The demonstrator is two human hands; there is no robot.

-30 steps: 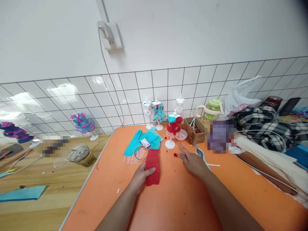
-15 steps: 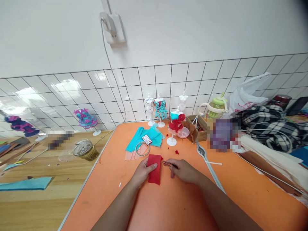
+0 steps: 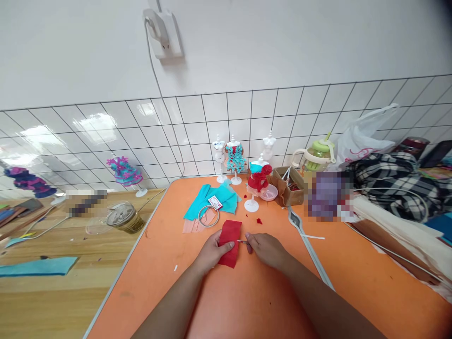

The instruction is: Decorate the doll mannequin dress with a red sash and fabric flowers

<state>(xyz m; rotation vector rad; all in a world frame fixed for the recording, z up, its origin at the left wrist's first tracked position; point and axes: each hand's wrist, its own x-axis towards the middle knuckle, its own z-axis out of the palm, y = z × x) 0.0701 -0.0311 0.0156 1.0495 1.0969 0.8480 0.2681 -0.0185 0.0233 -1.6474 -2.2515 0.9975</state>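
My left hand (image 3: pixel 214 252) is closed on a rectangular piece of red fabric (image 3: pixel 230 231), its thumb lying across the front. A pair of small scissors (image 3: pixel 242 241) is in my right hand (image 3: pixel 263 247), the metal tips at the fabric's right edge; most of the handle is hidden by the fingers. Just beyond my hands lie turquoise fabric (image 3: pixel 203 202), a pink scrap (image 3: pixel 192 227) and a metal ring (image 3: pixel 200 221). A small dress form (image 3: pixel 252 205) wearing red ruffles and a turquoise top stands behind my right hand.
More small dress forms (image 3: pixel 269 147) stand by the tiled wall. Right of them are a cardboard box (image 3: pixel 295 197), a green-lidded cup (image 3: pixel 319 155) and plaid cloth (image 3: pixel 384 174). A grey strap (image 3: pixel 310 249) crosses the orange table (image 3: pixel 151 287). A lidded jar (image 3: pixel 130 223) stands left.
The red fabric has tilted, its top leaning right. My right hand has come slightly closer to it, and the scissor blades now meet its edge and look more closed.
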